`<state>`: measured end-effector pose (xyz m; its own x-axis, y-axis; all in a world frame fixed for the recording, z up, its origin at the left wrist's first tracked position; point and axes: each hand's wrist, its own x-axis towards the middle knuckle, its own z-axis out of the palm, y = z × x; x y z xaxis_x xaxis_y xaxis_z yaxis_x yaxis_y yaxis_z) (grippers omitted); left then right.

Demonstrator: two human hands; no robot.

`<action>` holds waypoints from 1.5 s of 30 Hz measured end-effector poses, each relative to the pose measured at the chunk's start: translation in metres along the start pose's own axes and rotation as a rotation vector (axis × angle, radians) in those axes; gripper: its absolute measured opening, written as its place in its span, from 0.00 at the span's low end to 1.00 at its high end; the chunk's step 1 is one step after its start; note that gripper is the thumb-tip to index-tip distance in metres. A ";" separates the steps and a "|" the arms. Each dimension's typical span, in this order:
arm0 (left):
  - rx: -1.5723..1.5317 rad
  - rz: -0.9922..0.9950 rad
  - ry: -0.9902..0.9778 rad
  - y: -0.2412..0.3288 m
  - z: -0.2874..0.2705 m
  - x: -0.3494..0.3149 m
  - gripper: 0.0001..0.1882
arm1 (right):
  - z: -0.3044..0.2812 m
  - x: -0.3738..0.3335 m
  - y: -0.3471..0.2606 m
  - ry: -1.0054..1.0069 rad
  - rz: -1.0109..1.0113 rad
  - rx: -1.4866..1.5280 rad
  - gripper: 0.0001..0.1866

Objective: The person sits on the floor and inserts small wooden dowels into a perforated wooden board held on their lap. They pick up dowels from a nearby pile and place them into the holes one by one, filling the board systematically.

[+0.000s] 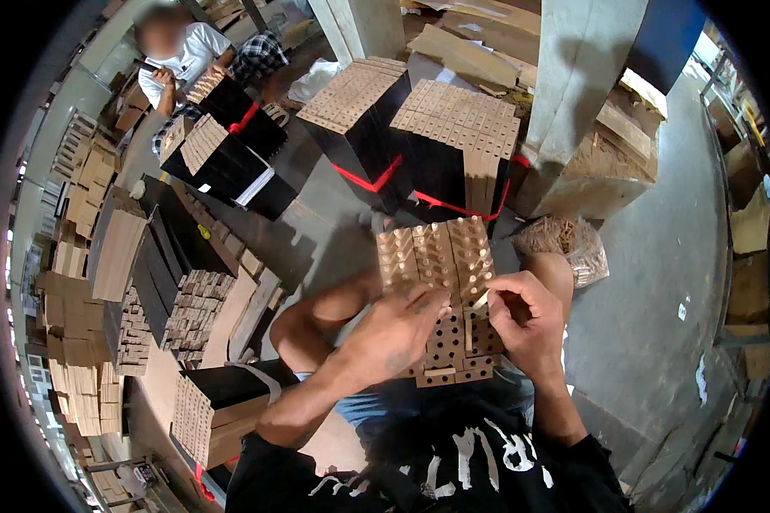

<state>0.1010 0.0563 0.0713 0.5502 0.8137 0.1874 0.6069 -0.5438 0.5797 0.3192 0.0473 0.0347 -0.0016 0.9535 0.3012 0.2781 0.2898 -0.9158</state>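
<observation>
Between my knees stands a stack of drilled wooden boards (479,349), its top face covered in rows of round holes. Several wooden dowels (436,248) stick up from the far rows, while the near holes are bare. My left hand (393,329) reaches over the left side, thumb and fingers pinched on a short dowel, mostly hidden. At the right side, my right hand (526,316) pinches another dowel (479,301) between thumb and forefinger, tilted just above the boards. One loose dowel (468,335) lies across the holes, and another (439,372) rests near the front edge.
Beside my right knee sits a clear bag of dowels (565,244). Black-sided board stacks (351,98) with red straps stand ahead, near a pillar (586,77). More board piles (198,312) fill the left. A person (188,51) sits behind similar stacks (210,145) at the far left.
</observation>
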 end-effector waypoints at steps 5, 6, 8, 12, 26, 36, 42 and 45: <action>0.108 0.021 0.007 -0.003 0.004 -0.001 0.15 | -0.001 0.004 0.001 -0.052 -0.109 -0.155 0.09; 0.118 0.021 -0.011 -0.002 0.004 0.000 0.16 | -0.001 0.004 0.001 -0.053 -0.121 -0.169 0.10; 0.143 0.036 -0.037 0.000 0.003 0.001 0.18 | -0.002 0.004 0.001 -0.054 -0.144 -0.199 0.11; 0.210 0.052 -0.151 0.003 0.004 -0.001 0.25 | 0.000 0.005 0.002 -0.090 -0.308 -0.261 0.14; 0.322 0.111 -0.248 -0.005 0.025 -0.005 0.30 | -0.002 0.008 -0.010 -0.180 -0.393 -0.329 0.17; -0.033 -0.062 0.056 -0.006 0.018 -0.005 0.14 | -0.004 0.006 -0.014 -0.342 -0.498 -0.504 0.19; -0.271 -0.207 0.436 -0.004 -0.026 -0.034 0.10 | -0.011 0.001 0.012 -0.411 -0.533 -0.584 0.20; -0.298 -0.261 0.488 -0.007 -0.024 -0.049 0.08 | -0.020 0.001 -0.002 -0.442 -0.485 -0.620 0.21</action>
<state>0.0563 0.0254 0.0770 0.0375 0.9502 0.3093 0.4616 -0.2910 0.8380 0.3380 0.0462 0.0419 -0.5871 0.7200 0.3699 0.6185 0.6938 -0.3689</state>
